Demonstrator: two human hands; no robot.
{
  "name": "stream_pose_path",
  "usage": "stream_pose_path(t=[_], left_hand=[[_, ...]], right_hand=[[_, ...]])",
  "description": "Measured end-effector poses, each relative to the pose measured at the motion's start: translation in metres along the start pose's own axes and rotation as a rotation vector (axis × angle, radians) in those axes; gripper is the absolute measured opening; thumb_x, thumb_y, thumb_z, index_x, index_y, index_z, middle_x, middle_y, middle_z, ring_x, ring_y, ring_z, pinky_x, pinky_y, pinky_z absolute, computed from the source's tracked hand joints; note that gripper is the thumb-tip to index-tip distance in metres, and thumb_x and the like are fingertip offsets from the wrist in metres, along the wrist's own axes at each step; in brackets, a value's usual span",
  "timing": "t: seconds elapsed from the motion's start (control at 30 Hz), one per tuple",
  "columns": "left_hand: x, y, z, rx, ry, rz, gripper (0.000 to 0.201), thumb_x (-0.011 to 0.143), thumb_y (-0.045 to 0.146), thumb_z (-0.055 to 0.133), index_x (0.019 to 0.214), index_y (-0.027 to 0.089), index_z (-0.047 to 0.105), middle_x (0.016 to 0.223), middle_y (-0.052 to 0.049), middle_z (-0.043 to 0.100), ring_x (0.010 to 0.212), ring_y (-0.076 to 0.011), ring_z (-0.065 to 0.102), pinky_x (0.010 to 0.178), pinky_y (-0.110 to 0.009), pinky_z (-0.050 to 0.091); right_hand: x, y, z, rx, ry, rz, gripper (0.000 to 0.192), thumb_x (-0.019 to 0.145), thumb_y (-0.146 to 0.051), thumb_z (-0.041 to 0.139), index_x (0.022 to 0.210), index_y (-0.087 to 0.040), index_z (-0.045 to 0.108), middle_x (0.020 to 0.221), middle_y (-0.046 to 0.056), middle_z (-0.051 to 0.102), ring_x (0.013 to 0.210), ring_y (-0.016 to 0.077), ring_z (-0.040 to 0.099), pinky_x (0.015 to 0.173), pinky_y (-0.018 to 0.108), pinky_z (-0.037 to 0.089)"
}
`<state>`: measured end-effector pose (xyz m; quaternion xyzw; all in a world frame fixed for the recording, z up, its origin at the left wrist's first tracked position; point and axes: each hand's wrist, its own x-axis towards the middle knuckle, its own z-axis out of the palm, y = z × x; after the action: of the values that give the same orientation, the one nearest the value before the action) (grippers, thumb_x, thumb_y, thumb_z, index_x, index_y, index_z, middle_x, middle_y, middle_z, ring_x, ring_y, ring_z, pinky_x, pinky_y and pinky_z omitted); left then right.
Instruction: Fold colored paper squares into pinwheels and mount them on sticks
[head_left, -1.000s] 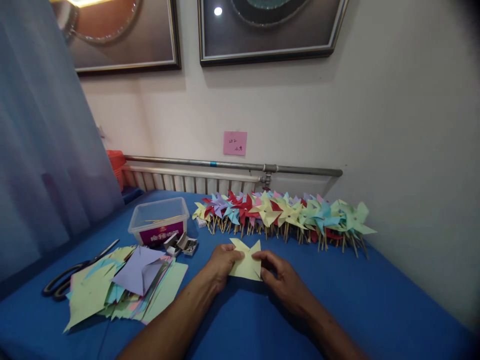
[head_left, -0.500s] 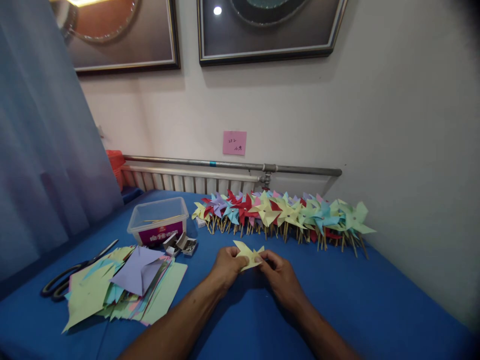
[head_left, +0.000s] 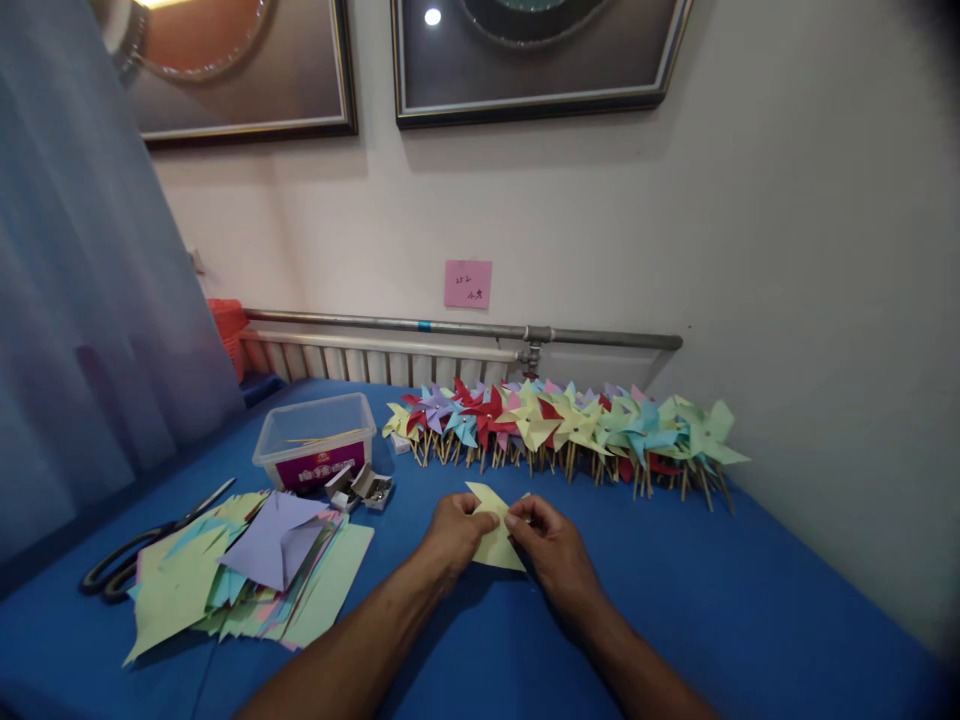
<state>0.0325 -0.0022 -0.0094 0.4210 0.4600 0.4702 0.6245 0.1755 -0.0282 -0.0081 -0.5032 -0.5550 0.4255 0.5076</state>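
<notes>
We have both hands on one sheet of yellow paper (head_left: 495, 540), which sits over the blue table (head_left: 750, 600) near its middle, just in front of us. Our left hand (head_left: 454, 530) pinches the sheet's left edge between thumb and fingers, and our right hand (head_left: 551, 545) has its fingertips pressed together on the paper's upper middle, where a flap is folded inward; one pointed corner sticks up between the two hands, and the lower part of the sheet hangs toward the tabletop (we cannot tell whether it touches the cloth). Both forearms come in from the bottom edge of the view. Beyond our hands, along the far side of the table, lies a long row of finished pinwheels (head_left: 562, 425) in yellow, green, blue, red and purple, their wooden sticks pointing toward us. To our left lies a loose pile of cut paper squares (head_left: 240, 580), with a lilac sheet on top and pale green ones spreading out below. A pair of black-handled scissors (head_left: 135, 560) lies just left of that pile. Behind the pile stands a clear plastic tub (head_left: 315, 440) with a purple label, and just beside it are small open boxes of metal pins (head_left: 364, 488). On the wall above the radiator pipe (head_left: 465, 328) hangs a pink note (head_left: 468, 284).
</notes>
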Motion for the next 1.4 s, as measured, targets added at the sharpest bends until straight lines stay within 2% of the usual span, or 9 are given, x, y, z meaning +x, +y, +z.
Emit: stream_pose_path(t=[0.23,0.53,0.77,1.13,1.4], left_hand=[[0.0002,-0.0011,-0.0002,0.031,0.003,-0.012,0.01,0.058,0.021,0.069,0.064,0.015,0.063,0.054,-0.001,0.063,0.046,-0.0126,0.052,0.049,-0.025,0.038],[-0.0017,0.0004,-0.001,0.013,-0.008,-0.023,0.018,0.057,0.024,0.074,0.061,0.016,0.059,0.05,0.001,0.059,0.042,-0.0101,0.047,0.046,-0.024,0.035],[-0.0021,0.0012,-0.0007,0.013,-0.033,-0.013,0.016,0.058,0.024,0.073,0.065,0.014,0.063,0.054,-0.001,0.062,0.044,-0.0116,0.05,0.048,-0.025,0.037],[-0.0005,-0.0037,-0.0014,0.034,-0.046,0.0,0.023,0.058,0.028,0.078,0.064,0.015,0.061,0.054,0.001,0.059,0.045,-0.0105,0.048,0.048,-0.024,0.035],[0.0008,-0.0054,-0.0021,0.025,-0.056,-0.012,0.026,0.057,0.03,0.081,0.064,0.015,0.061,0.054,0.001,0.059,0.045,-0.0101,0.048,0.048,-0.024,0.034]], right_hand=[[0.0003,-0.0016,0.0015,-0.044,0.043,0.004,0.021,0.075,-0.041,0.064,0.073,-0.021,0.059,0.059,-0.004,0.055,0.055,0.0132,0.047,0.053,0.025,0.036],[0.0024,0.0005,0.001,-0.085,0.03,0.049,0.022,0.072,-0.042,0.064,0.07,-0.021,0.06,0.057,-0.002,0.058,0.052,0.0134,0.048,0.051,0.026,0.035],[0.0019,-0.0025,-0.0015,-0.074,0.012,0.051,0.021,0.072,-0.04,0.063,0.069,-0.019,0.061,0.057,-0.003,0.055,0.052,0.0121,0.045,0.052,0.025,0.035],[0.0052,0.0067,0.0015,-0.119,0.073,0.009,0.018,0.07,-0.037,0.063,0.064,-0.021,0.056,0.057,-0.005,0.051,0.054,0.012,0.043,0.052,0.024,0.036],[0.0053,0.0036,-0.0005,-0.138,0.062,0.06,0.017,0.067,-0.037,0.064,0.063,-0.021,0.057,0.053,-0.005,0.049,0.051,0.0123,0.041,0.05,0.025,0.033]])
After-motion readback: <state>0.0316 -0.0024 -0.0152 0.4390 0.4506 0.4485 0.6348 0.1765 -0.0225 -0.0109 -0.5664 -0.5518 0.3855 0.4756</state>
